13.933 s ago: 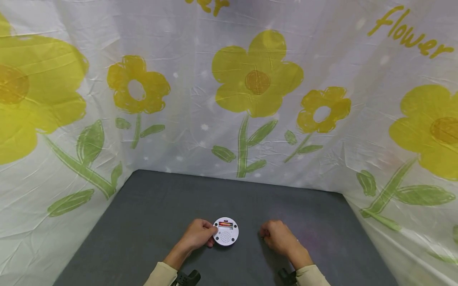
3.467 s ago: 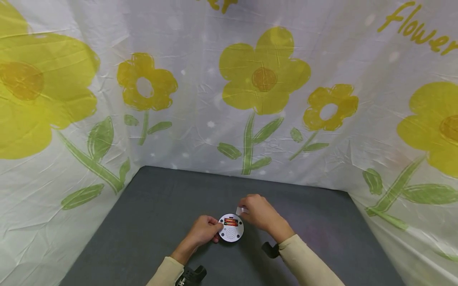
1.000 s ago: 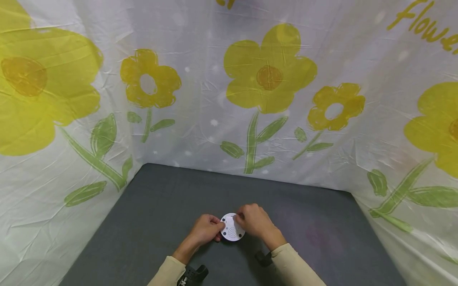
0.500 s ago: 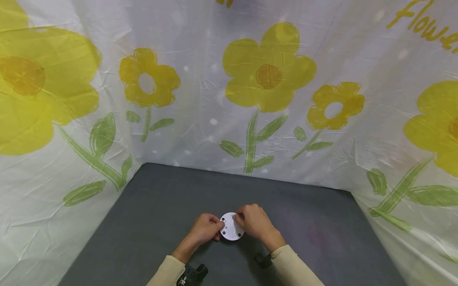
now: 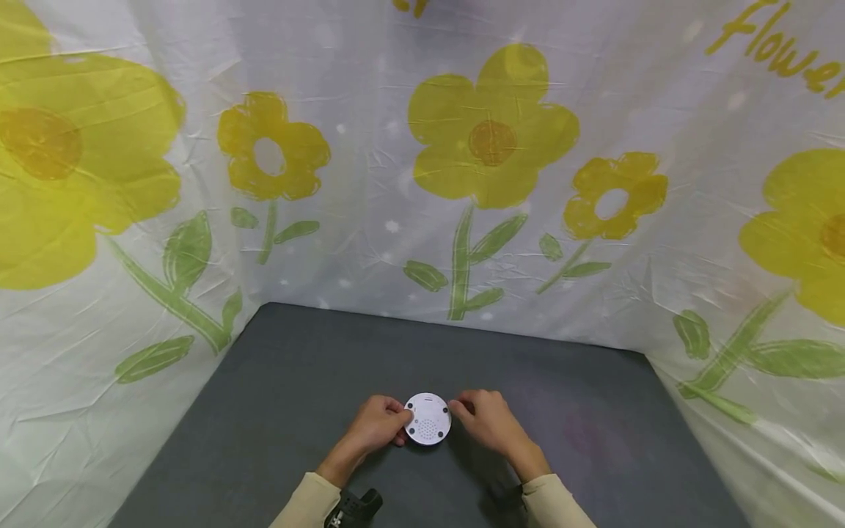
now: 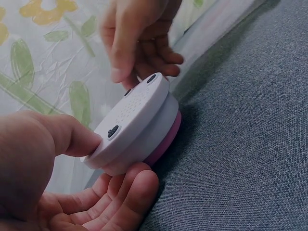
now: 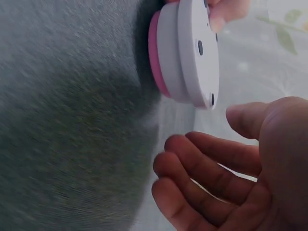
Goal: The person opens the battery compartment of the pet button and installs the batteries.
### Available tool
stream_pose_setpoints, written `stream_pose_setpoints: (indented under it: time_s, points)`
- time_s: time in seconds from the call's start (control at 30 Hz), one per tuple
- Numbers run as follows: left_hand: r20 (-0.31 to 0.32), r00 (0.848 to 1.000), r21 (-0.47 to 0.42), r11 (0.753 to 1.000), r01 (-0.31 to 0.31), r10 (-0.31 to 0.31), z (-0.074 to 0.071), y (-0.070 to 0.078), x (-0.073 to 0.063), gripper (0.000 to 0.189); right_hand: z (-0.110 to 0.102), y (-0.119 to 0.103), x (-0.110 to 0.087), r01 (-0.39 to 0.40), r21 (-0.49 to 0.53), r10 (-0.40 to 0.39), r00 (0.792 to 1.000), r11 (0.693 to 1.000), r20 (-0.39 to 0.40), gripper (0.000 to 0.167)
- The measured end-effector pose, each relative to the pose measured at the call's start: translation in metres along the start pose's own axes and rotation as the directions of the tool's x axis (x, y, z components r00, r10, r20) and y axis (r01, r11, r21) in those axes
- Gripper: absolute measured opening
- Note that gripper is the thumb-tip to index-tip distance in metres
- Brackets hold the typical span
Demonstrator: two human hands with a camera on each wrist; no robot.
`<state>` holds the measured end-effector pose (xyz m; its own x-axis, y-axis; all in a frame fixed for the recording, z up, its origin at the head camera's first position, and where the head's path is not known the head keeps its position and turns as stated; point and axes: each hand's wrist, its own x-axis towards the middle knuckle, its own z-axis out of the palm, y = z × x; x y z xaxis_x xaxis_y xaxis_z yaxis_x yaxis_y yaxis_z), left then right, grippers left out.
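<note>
A round white battery-powered device (image 5: 429, 422) lies face down, showing black rubber feet, a patch of small speaker holes and a fitted battery cover. Its lower rim is pink, as the left wrist view of the device (image 6: 139, 120) shows. The left hand (image 5: 375, 425) holds it at its left edge, thumb on top and fingers underneath. Just off its right edge is the right hand (image 5: 494, 424). In the right wrist view, the right hand (image 7: 231, 168) holds nothing, its fingers loosely bent and thumb apart. The batteries are out of sight.
A dark grey cloth-covered table (image 5: 330, 352) lies under the hands. White curtains with printed yellow flowers (image 5: 491, 143) hang along its back and both sides. A dark wrist-worn device (image 5: 356, 506) sits at the left cuff.
Batteries showed in the compartment 3.5 seconds ago, while the right hand held a white cover; that cover is now in place. The right hand has drawn back rightward; the left has kept its grip.
</note>
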<state>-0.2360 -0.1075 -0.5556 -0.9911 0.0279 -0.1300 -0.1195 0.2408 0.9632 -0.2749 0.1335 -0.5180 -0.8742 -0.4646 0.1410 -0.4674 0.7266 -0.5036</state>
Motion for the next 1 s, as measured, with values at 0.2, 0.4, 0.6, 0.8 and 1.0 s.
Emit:
stream_pose_setpoints:
  time_s: [0.2, 0.4, 0.6, 0.8, 1.0]
  points:
    - [-0.009, 1.000, 0.003, 1.000, -0.006, 0.006, -0.001, 0.001, -0.001, 0.017, 0.012, 0.003, -0.008, -0.118, 0.318, 0.080, 0.988, 0.941, 0.129, 0.024]
    - [-0.007, 1.000, 0.003, 1.000, -0.001, 0.001, 0.000, 0.002, -0.002, 0.017, 0.029, 0.001, -0.014, -0.180, 0.428, 0.149, 0.983, 0.885, 0.105, 0.026]
    - [-0.002, 1.000, 0.002, 1.000, -0.009, 0.009, -0.001, 0.001, 0.000, 0.017, 0.035, 0.001, -0.017, -0.180, 0.414, 0.175, 0.983, 0.892, 0.049, 0.032]
    - [0.033, 0.999, -0.015, 1.000, -0.014, 0.015, -0.002, 0.000, -0.001, 0.018, 0.036, 0.001, -0.020, -0.177, 0.436, 0.183, 0.983, 0.883, 0.029, 0.032]
    - [0.027, 0.998, -0.087, 0.994, -0.059, 0.062, -0.007, 0.011, -0.002, 0.027, 0.034, -0.004, -0.017, -0.162, 0.492, 0.205, 0.978, 0.856, -0.034, 0.029]
